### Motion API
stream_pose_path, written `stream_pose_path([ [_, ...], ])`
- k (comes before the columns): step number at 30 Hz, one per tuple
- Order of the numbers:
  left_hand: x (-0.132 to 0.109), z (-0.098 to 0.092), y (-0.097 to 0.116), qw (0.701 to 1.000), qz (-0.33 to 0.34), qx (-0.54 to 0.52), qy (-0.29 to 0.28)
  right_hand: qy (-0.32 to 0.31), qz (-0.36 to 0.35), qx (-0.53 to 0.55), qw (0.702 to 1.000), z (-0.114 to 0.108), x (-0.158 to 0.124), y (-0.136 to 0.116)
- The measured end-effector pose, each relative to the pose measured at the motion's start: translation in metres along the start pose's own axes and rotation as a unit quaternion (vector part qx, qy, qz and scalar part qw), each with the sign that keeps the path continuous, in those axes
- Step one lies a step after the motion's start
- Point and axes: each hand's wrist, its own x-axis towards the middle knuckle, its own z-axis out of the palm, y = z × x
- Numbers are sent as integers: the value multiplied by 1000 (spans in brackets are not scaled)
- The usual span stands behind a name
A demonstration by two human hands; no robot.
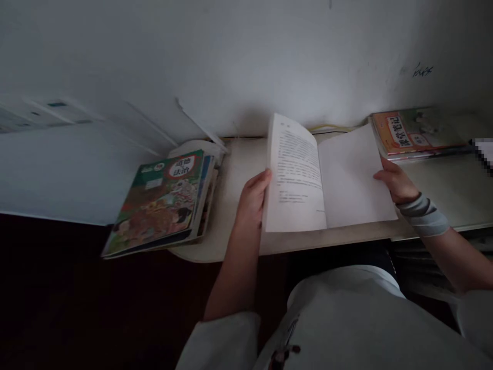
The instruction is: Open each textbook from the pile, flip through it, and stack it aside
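An open book point(298, 174) is held up over the tabletop between my two hands. Its left page carries printed text, while the right-hand page looks blank. My left hand point(253, 198) grips the thick left side, thumb at the page edge and the other fingers hidden behind. At the right edge of the blank page, my right hand point(396, 182) pinches the book, with a grey band point(423, 215) wrapped around that wrist. The book's cover faces away and cannot be seen.
On the left, a stack of books with a green illustrated cover point(162, 198) overhangs the table edge. More books with an orange cover point(408, 133) lie at the back right. A yellow cable point(327, 127) runs along the white wall point(246, 61) behind the table point(227, 226).
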Motion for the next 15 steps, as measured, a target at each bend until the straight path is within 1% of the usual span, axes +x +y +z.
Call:
stream_pose_path([
  [2, 1, -18, -4, 999, -38, -4, 31, 8, 28, 28, 999, -4, 3, 10],
  [4, 1, -35, -11, 995, -69, 6, 68, -3, 52, 43, 998, -5, 5, 19],
  [6, 1, -50, -20, 991, -87, 29, 93, -16, 60, 51, 997, -6, 8, 26],
  [8, 1, -62, -26, 988, -79, 79, 104, -13, 60, 51, 997, -5, 9, 33],
  [10, 1, -71, -31, 977, -40, 178, 112, -12, 67, 40, 997, -4, 9, 38],
  [11, 1, -73, -32, 961, -4, 249, 124, -12, 72, 34, 997, -3, 8, 40],
  [12, 1, -74, -32, 935, 39, 327, 136, -15, 77, 30, 996, -3, 7, 42],
  [14, -1, -66, -33, 857, 145, 473, 141, -29, 73, 30, 996, -1, 5, 45],
  [15, -2, -57, -33, 817, 195, 529, 119, -36, 64, 30, 997, 0, 5, 47],
])
